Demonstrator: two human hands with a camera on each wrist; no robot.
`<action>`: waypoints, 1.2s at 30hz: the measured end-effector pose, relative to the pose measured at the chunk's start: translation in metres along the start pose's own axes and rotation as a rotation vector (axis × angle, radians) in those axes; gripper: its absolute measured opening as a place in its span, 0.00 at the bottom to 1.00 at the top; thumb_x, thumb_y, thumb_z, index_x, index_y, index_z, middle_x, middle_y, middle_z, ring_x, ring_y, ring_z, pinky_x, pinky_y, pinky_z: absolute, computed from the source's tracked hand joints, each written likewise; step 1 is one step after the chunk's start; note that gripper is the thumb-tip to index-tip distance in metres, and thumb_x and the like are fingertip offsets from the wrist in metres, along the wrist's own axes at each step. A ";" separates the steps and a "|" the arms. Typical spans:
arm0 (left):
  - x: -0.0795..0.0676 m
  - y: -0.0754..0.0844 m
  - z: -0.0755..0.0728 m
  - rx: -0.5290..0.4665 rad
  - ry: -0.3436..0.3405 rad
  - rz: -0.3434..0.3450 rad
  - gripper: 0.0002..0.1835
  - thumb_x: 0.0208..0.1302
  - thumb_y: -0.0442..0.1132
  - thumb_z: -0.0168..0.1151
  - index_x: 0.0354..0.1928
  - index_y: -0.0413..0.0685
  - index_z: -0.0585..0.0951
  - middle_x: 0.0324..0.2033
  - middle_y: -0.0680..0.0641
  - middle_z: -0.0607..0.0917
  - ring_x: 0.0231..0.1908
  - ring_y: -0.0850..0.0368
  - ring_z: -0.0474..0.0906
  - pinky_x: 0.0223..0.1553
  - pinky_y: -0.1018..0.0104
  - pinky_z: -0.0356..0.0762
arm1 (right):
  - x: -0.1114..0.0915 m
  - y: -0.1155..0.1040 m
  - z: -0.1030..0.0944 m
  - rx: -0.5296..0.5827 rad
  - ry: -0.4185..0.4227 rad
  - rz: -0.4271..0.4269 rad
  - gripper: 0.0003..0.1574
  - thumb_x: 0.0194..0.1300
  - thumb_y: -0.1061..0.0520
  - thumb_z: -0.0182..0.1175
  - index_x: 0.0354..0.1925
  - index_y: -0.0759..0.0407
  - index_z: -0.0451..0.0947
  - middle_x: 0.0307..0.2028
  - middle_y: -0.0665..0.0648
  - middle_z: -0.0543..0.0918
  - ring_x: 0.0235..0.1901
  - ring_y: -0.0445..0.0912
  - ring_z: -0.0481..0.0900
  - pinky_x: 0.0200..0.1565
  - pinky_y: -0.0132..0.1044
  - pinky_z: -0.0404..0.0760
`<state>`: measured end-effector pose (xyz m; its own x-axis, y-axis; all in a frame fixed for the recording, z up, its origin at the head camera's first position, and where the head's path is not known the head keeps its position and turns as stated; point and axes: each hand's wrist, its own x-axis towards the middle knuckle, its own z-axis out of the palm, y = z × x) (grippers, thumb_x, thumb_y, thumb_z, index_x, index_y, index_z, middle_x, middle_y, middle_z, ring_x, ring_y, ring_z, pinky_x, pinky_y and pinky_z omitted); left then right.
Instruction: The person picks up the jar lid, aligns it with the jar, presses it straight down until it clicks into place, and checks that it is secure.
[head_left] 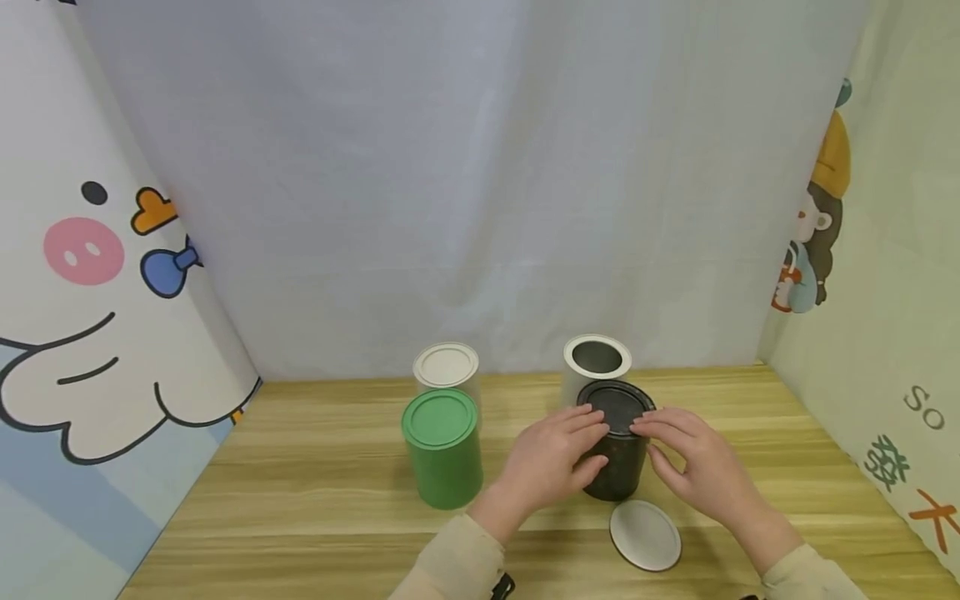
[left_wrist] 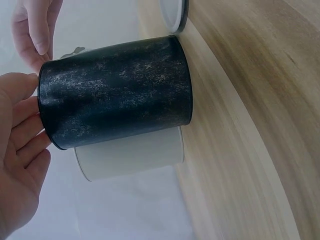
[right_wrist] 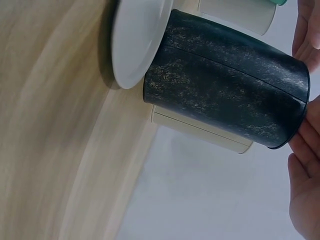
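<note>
A black can (head_left: 615, 471) with a worn, speckled side stands upright between the two hands, its black lid (head_left: 618, 408) on top. From the left, my left hand (head_left: 551, 454) rests its fingertips on the lid's rim, the thumb beside the can. My right hand (head_left: 701, 458) touches the opposite side of that rim with relaxed fingers, its thumb lower along the can. In both wrist views the fingers lie around the top end of the black can (left_wrist: 117, 92). A round white lid (head_left: 645, 536) lies on the table at the can's foot.
Behind the black can stands a white can (head_left: 572, 390) without a lid, dark inside. To the left are a green lidded can (head_left: 446, 467) and, behind it, a white lidded can (head_left: 447, 367). Printed cloths (head_left: 480, 183) hang around the wooden table (head_left: 315, 492).
</note>
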<state>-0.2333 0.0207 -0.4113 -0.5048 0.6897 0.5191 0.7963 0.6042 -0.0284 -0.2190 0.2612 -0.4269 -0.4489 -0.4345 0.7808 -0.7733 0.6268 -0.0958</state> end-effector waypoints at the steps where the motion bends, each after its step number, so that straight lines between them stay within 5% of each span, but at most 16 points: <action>1: 0.000 0.000 0.000 0.004 -0.002 0.000 0.21 0.68 0.49 0.64 0.59 0.50 0.82 0.59 0.51 0.81 0.64 0.58 0.71 0.67 0.69 0.62 | 0.000 0.000 0.000 -0.003 0.000 0.002 0.33 0.77 0.39 0.42 0.44 0.61 0.85 0.45 0.56 0.84 0.46 0.53 0.79 0.63 0.21 0.61; 24: -0.002 0.000 0.004 -0.076 0.006 -0.038 0.22 0.67 0.48 0.65 0.59 0.49 0.81 0.61 0.50 0.79 0.66 0.57 0.70 0.67 0.68 0.62 | -0.004 0.000 0.002 0.028 0.019 0.026 0.30 0.77 0.41 0.44 0.46 0.62 0.84 0.46 0.59 0.83 0.48 0.56 0.79 0.64 0.23 0.61; 36: -0.003 -0.001 0.002 -0.118 -0.056 -0.039 0.26 0.66 0.50 0.65 0.63 0.46 0.78 0.64 0.48 0.76 0.69 0.55 0.65 0.70 0.66 0.57 | -0.009 -0.002 0.003 0.064 0.016 0.056 0.29 0.77 0.41 0.46 0.50 0.61 0.83 0.50 0.60 0.83 0.52 0.55 0.77 0.65 0.24 0.62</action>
<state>-0.2333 0.0186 -0.4150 -0.5510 0.6899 0.4695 0.8080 0.5817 0.0935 -0.2146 0.2614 -0.4356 -0.4852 -0.3895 0.7829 -0.7745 0.6070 -0.1781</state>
